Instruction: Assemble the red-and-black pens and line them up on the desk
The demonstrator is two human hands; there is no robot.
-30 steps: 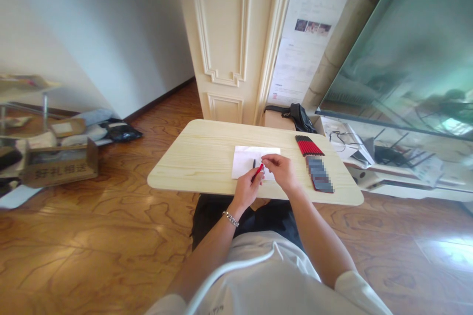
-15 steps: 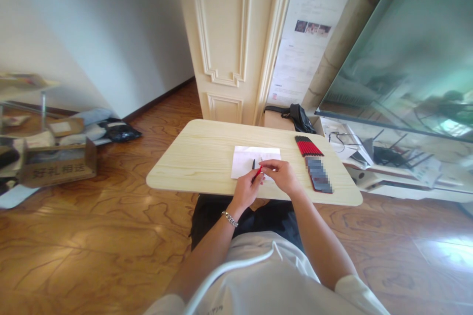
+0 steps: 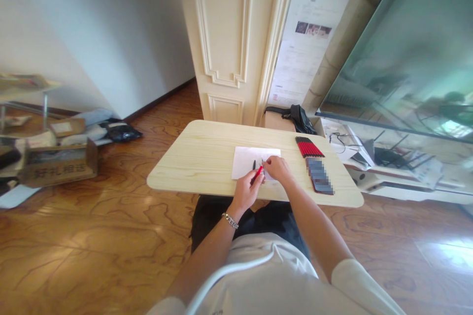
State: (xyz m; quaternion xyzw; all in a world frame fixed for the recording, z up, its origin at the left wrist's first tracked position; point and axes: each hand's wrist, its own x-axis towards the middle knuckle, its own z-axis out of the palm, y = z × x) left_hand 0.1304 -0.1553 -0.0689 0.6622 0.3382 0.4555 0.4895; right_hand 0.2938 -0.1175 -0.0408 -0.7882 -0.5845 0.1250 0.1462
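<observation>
Since the earlier view the right hand (image 3: 277, 168) has drawn in a little, its fingertips now sitting higher over the paper and nearer the left hand. At far left on the wooden floor, a cardboard box (image 3: 59, 171) printed with Chinese characters stands near a black plastic bag (image 3: 121, 133). The pale wood desk (image 3: 192, 162) comes next, with a white sheet of paper (image 3: 246, 165) lying on it. The left hand (image 3: 247, 189), a chain bracelet (image 3: 230, 220) on its wrist, closes around a slim red pen or pencil (image 3: 258, 172), whose tip rests over the paper's lower edge; which of the two it is, the view does not settle. A small dark item (image 3: 254, 164) lies on the paper just beyond it. The hands are close together, just apart, and the right one's fingers reach toward the red piece; whether they pinch anything is too small to tell. Right of the paper lie a bundle of red-and-black pencils (image 3: 309, 146) and a blurred stack of dark cards (image 3: 320, 176). A black bag (image 3: 300, 119) sits behind the desk.
</observation>
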